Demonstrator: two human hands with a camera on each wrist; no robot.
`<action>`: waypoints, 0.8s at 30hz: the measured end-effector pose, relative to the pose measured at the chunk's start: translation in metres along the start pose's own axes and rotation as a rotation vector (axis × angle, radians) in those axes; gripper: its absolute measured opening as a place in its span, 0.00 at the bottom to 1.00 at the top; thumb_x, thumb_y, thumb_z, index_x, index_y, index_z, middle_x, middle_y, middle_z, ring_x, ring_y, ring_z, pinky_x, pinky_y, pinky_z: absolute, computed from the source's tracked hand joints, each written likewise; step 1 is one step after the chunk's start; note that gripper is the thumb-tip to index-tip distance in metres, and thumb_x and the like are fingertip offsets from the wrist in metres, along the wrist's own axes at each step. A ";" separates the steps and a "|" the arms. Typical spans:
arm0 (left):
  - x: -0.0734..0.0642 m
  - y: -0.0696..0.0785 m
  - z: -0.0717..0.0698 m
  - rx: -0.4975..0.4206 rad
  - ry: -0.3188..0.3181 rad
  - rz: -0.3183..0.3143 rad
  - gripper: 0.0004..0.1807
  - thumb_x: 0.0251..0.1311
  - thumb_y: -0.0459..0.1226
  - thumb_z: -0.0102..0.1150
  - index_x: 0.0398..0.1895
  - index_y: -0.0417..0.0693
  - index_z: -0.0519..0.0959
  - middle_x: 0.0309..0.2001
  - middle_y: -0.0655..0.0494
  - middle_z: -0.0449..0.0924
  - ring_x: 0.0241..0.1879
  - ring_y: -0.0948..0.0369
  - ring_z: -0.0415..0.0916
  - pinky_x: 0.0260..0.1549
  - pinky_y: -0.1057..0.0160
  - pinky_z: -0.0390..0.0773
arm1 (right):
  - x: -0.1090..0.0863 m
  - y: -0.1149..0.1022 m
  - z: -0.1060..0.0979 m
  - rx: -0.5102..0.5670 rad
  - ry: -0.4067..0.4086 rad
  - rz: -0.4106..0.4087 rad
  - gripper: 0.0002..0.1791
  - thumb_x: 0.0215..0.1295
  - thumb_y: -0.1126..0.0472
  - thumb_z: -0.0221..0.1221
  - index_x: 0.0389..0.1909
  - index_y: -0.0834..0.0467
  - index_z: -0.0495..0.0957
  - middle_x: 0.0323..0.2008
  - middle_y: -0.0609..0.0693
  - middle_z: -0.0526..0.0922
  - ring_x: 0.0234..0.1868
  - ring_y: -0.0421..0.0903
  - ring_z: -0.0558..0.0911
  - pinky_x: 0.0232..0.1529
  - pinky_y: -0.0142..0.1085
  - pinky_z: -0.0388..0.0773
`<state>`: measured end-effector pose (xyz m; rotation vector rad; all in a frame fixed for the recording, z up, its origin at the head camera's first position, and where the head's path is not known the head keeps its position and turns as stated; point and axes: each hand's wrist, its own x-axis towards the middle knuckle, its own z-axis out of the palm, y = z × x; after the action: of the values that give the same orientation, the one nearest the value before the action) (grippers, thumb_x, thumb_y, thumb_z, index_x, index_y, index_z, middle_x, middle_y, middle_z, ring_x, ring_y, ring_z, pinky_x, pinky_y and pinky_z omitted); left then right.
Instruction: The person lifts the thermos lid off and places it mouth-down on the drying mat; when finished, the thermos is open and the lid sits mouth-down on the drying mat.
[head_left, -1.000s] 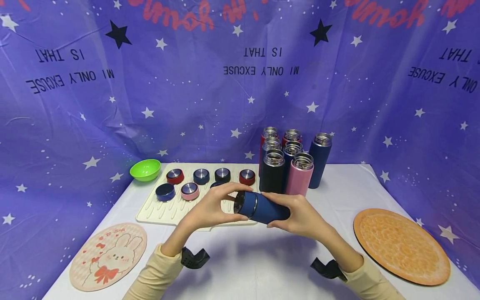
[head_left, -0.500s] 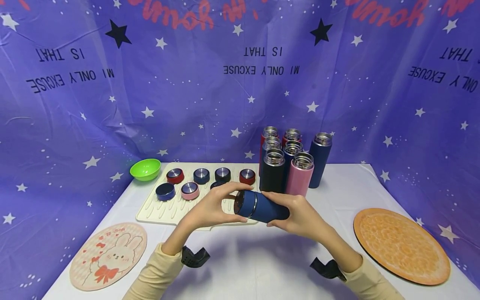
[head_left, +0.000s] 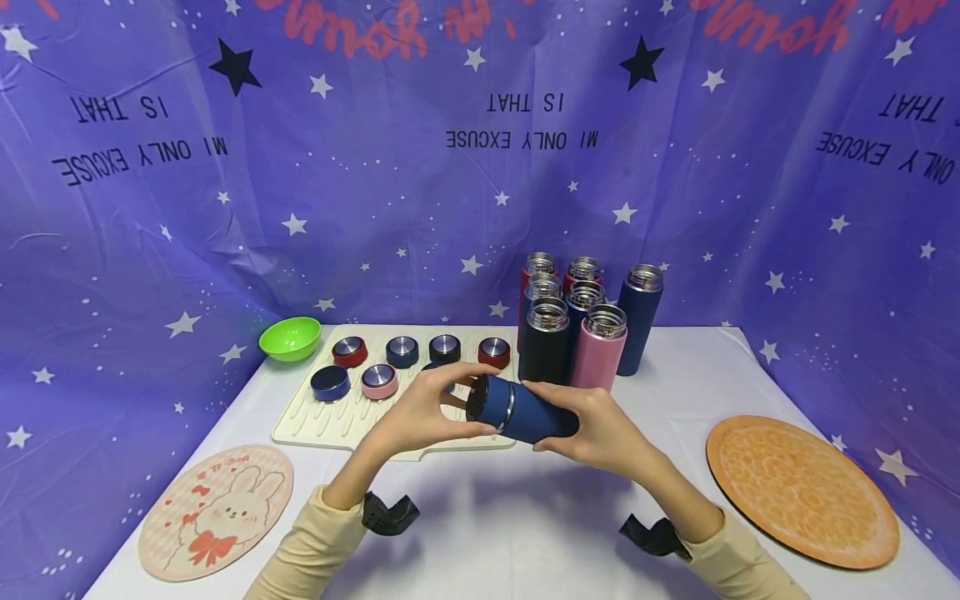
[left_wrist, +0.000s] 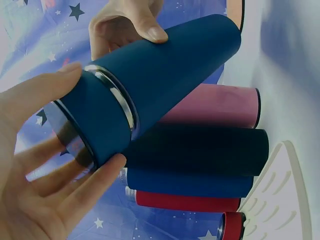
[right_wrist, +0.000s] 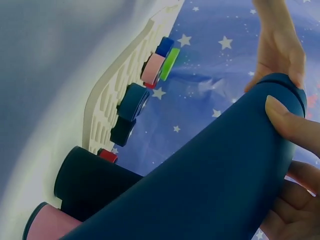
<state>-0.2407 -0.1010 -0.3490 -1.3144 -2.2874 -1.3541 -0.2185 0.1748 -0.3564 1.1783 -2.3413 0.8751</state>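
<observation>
A blue thermos bottle (head_left: 542, 414) is held tilted in the air above the front of the table, its lidded end toward the left. My left hand (head_left: 420, 417) grips the blue lid (head_left: 492, 402), thumb and fingers spread around its side. Against the bottle's body my right hand (head_left: 596, 429) holds with thumb and fingers curled round it. A silver ring (left_wrist: 117, 97) shows between lid and body in the left wrist view; how tightly the lid sits cannot be told. In the right wrist view, the bottle's body (right_wrist: 200, 170) spans the foreground.
Several lidless bottles stand behind my right hand, with a pink bottle (head_left: 600, 350) and a black bottle (head_left: 545, 343) in front. A cream drying mat (head_left: 322, 427) bears several lids. A green bowl (head_left: 291, 340), rabbit mat (head_left: 217, 512) and orange round mat (head_left: 802, 492) lie around the edges.
The fingers of my left hand have shifted slightly on the lid, and the lidded end has risen a touch. My right hand stays almost still on the bottle.
</observation>
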 end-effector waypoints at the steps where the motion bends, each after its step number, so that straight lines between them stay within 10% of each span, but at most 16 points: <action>1: 0.000 0.000 0.000 -0.004 0.013 -0.026 0.35 0.46 0.42 0.77 0.61 0.54 0.74 0.55 0.59 0.77 0.48 0.59 0.77 0.38 0.64 0.83 | 0.000 0.000 0.000 -0.013 0.006 -0.006 0.42 0.39 0.58 0.79 0.61 0.56 0.75 0.54 0.50 0.81 0.52 0.46 0.81 0.50 0.43 0.80; 8: -0.001 0.005 -0.007 -0.009 0.076 -0.132 0.34 0.45 0.38 0.77 0.60 0.50 0.75 0.52 0.53 0.79 0.47 0.55 0.79 0.38 0.63 0.84 | 0.000 0.001 0.001 -0.077 0.028 -0.013 0.43 0.38 0.60 0.79 0.61 0.59 0.75 0.54 0.54 0.81 0.53 0.50 0.81 0.50 0.45 0.80; 17: -0.001 0.048 -0.024 0.036 0.130 -0.202 0.33 0.47 0.32 0.75 0.60 0.40 0.74 0.50 0.45 0.78 0.45 0.50 0.79 0.41 0.55 0.83 | -0.002 0.009 -0.001 -0.024 0.070 0.045 0.44 0.38 0.56 0.79 0.62 0.53 0.75 0.51 0.49 0.83 0.45 0.41 0.82 0.44 0.40 0.81; 24: -0.002 0.022 -0.024 0.024 0.122 -0.230 0.36 0.45 0.33 0.76 0.60 0.44 0.73 0.52 0.47 0.77 0.48 0.49 0.77 0.44 0.53 0.82 | -0.011 0.018 -0.002 0.055 0.182 0.084 0.43 0.38 0.55 0.79 0.61 0.53 0.76 0.52 0.48 0.82 0.47 0.45 0.83 0.47 0.37 0.81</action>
<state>-0.2293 -0.1163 -0.3224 -0.9550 -2.4202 -1.4258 -0.2270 0.1908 -0.3673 0.9819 -2.2455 1.0361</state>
